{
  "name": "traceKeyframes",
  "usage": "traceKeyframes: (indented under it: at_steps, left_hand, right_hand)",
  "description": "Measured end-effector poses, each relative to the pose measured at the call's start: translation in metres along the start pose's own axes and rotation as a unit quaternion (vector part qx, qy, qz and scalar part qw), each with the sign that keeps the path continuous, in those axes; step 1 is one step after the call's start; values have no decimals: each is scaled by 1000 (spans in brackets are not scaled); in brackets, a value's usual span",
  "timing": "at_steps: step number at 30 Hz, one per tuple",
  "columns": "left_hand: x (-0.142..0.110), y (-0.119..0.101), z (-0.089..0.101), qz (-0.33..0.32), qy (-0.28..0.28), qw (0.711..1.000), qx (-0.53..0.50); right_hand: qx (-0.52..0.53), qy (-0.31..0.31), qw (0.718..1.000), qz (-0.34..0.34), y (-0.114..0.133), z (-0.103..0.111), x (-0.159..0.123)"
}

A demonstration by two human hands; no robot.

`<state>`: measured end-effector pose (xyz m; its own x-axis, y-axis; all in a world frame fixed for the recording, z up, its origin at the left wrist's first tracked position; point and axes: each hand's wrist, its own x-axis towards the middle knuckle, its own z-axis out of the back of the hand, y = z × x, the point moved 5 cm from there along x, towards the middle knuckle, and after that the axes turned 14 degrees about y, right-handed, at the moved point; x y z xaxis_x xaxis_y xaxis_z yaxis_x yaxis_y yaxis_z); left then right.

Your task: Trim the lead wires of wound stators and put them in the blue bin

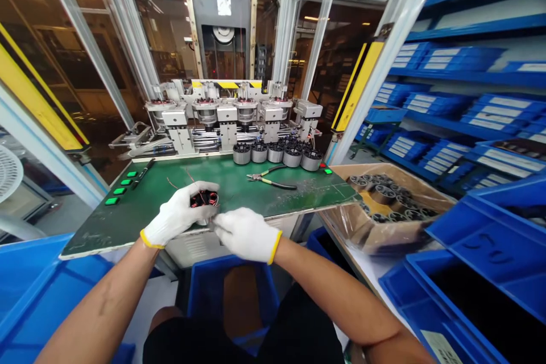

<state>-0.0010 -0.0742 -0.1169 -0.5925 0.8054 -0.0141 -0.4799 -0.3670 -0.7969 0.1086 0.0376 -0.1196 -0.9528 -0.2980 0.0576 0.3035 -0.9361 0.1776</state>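
My left hand (177, 210), in a white glove with a yellow cuff, is closed around a wound motor stator (205, 199) near the front edge of the green worktop (230, 185). Copper windings show in its open top, and loose wire ends rise behind the glove. Close beside the stator is my right hand (245, 233), gloved the same way, with its fingers curled together at the stator's lower right side. What those fingers hold, if anything, is hidden. Cutting pliers (273, 177) with black and yellow-green handles lie on the worktop beyond my right hand.
Several grey stator cores (275, 152) stand along the worktop's back right, before a winding machine (226, 119). Green buttons (117, 190) line the left side. A cardboard box (367, 227) of cores stands at right, near blue bins (447, 296). Another blue bin (200, 296) sits below the worktop.
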Motion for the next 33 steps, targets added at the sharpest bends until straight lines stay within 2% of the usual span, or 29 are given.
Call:
traceKeyframes:
  at_steps: [3,6,8,11,13,15,16,18,20,22,25,30,33]
  left_hand:
    - [1,0,-2,-1,12,999,-38]
    - [1,-4,-1,-15,3,999,-33]
    - [1,-6,0,-24,-1,999,-34]
    - [1,-7,-1,-31,-2,998,-50]
    - [1,-6,-2,-21,7,998,-66]
    - [2,-5,-5,-13,29,995,-91]
    - [2,-6,-5,-16,34,995,-94]
    - [2,-9,-4,-29,21,997,-69]
    - [2,-12,-2,-35,-6,999,-34]
    - [3,-13,-3,-32,-14,999,-34]
    - [3,-13,-4,-34,-6,998,-51]
    - [0,-8,-4,-30,6,996,-81]
    - [1,-4,-7,-25,19,995,-95]
  right_hand:
    - [4,45,999,-9,-33,18,9]
    - [15,18,998,-51,-60,27,33]
    - [31,0,999,-41,-65,25,49]
    - [32,-11,999,-42,-60,20,51]
    - [-2,-39,993,-107,-55,25,32]
    - [-41,-94,983,-155,-45,37,7]
    - [-56,-121,980,-149,-36,42,-4]
    - [-85,-142,982,-90,-17,48,-14]
    - [-134,-122,982,-51,-2,44,-11]
    - [-179,-88,978,-67,2,35,0]
    - [-188,-57,976,-89,-1,24,11]
    - [-239,-61,969,-31,-3,17,2]
    - [-217,-54,972,-66,-12,15,1]
